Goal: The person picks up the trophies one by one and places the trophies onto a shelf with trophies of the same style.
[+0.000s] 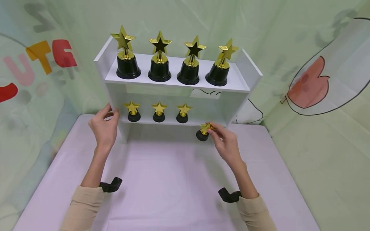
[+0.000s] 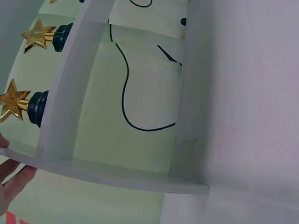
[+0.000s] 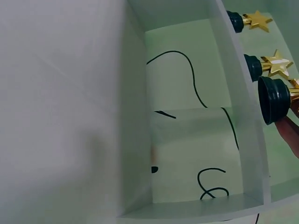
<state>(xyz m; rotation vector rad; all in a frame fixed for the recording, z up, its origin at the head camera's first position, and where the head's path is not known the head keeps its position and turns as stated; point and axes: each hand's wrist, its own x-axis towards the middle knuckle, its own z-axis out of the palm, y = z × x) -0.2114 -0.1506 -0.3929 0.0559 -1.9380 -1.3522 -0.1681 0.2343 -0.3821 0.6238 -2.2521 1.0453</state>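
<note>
My right hand (image 1: 226, 142) pinches a small star trophy (image 1: 202, 135) by its gold star, just in front of the middle board's right part. In the right wrist view the underside of its black base (image 3: 273, 100) faces the camera, and only a little of the hand shows. At the left, my left hand (image 1: 104, 128) holds the side panel of the white shelf (image 1: 176, 84), with fingers on both faces of the panel in the left wrist view. Three small star trophies stand in a row on the middle board, the third one (image 1: 182, 116) closest to the held trophy.
Several larger star trophies, one of them a black-based trophy (image 1: 159, 69), line the top board. The shelf stands at the back of a table with a pale cloth (image 1: 162, 179). Printed curtains (image 1: 318, 144) hang behind and at both sides.
</note>
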